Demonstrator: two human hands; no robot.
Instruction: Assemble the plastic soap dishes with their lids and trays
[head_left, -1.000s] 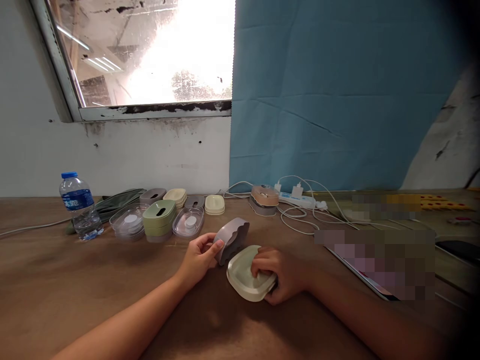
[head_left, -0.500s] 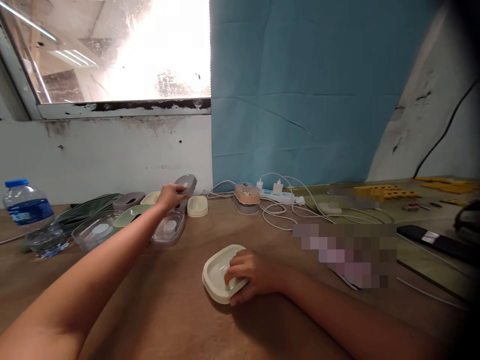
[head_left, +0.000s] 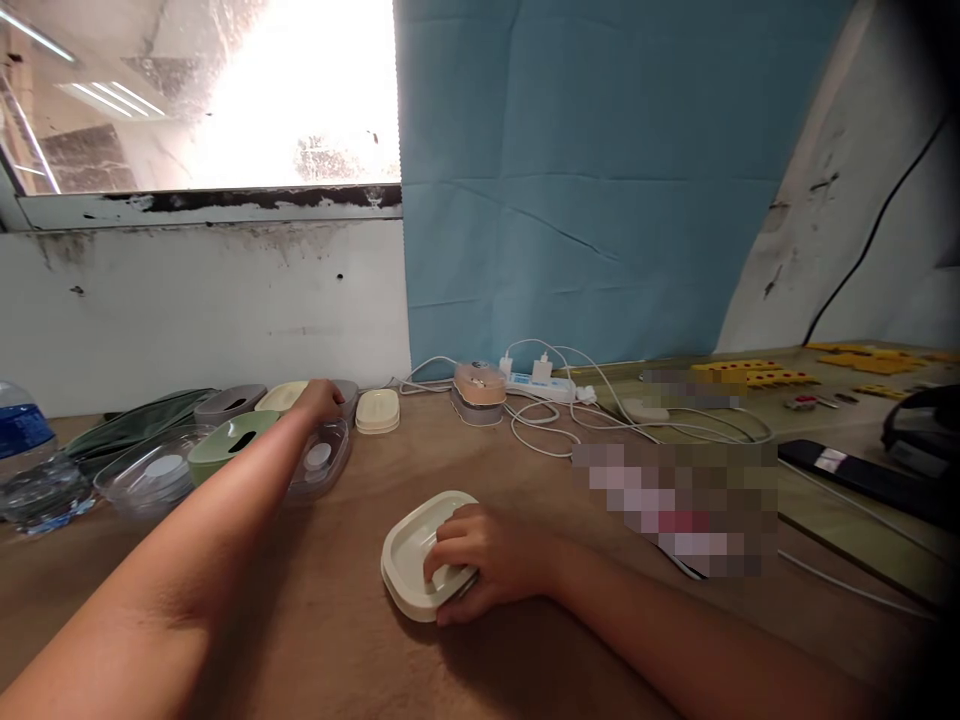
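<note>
My right hand (head_left: 487,560) grips a shallow cream plastic lid (head_left: 405,555) by its right side, fingers inside the recess and thumb at the outer rim. The lid is tilted just over the brown table. At the back left, my left hand (head_left: 321,398) is curled over a grey plastic container (head_left: 347,395); its fingertips are mostly hidden. Around that hand are a clear plastic box (head_left: 326,465), a green container (head_left: 232,440) with a dark slot, a cream container (head_left: 279,396) and another grey one (head_left: 229,402). Smaller cream lids (head_left: 377,411) lie stacked to the right.
A water bottle (head_left: 34,460) stands at far left beside a dark green bag (head_left: 139,420) and a clear box (head_left: 142,475). A peach-and-grey container (head_left: 480,392), a power strip (head_left: 540,385) and loose white cables (head_left: 547,415) lie toward the back wall. A blurred patch covers things at right.
My left hand has lowered the grey container from a raised, tilted position down among the other containers. The right hand still holds the cream lid. The view has shifted slightly right.
</note>
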